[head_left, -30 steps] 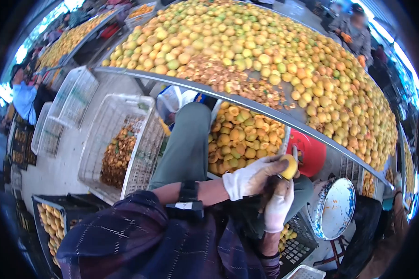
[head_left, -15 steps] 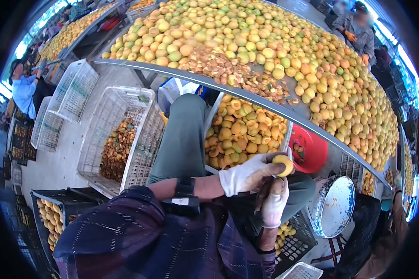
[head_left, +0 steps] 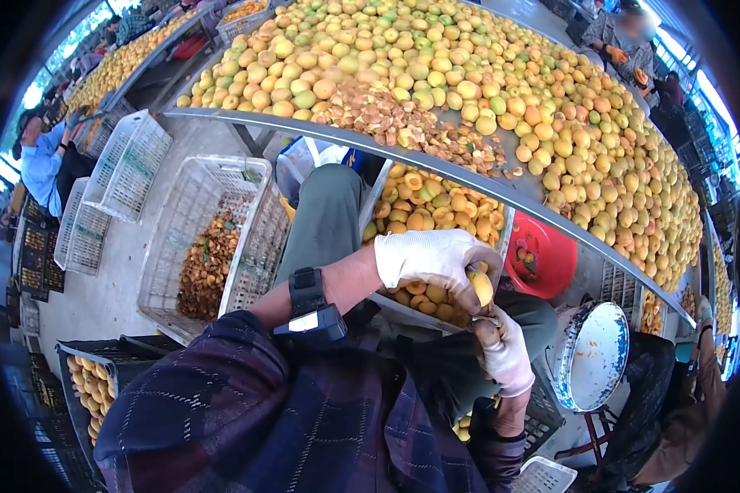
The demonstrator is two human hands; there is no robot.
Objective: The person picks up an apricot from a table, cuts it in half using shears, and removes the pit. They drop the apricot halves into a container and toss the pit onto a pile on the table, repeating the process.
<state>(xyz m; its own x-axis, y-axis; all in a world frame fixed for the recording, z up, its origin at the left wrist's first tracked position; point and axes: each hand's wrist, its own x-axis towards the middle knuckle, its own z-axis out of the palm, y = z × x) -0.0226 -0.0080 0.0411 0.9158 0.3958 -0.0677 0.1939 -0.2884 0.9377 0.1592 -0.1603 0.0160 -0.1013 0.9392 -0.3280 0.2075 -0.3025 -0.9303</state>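
My left hand (head_left: 436, 261), in a white glove with stained fingertips, is closed around a yellow apricot (head_left: 482, 287). Just below it, my right hand (head_left: 507, 352), also gloved, has its fingers curled up against the fruit's lower side. Whatever lies inside the right fingers is hidden. Both hands are over my right thigh, beside a crate of apricots (head_left: 436, 215), many of them split open, which sits under the table edge.
A sloping table edge (head_left: 436, 168) borders heaped whole apricots (head_left: 370, 57) and a pile of brown pits or scraps (head_left: 386, 115). White crate (head_left: 160, 263) with brown scraps stands left; a red basin (head_left: 559, 259) and white-blue bucket (head_left: 596, 361) right. Other people work nearby.
Both hands have shifted: the left arm is raised and reaches further over the crate, while the right hand is slightly lower and further right. The apricot has turned and moved left a little.
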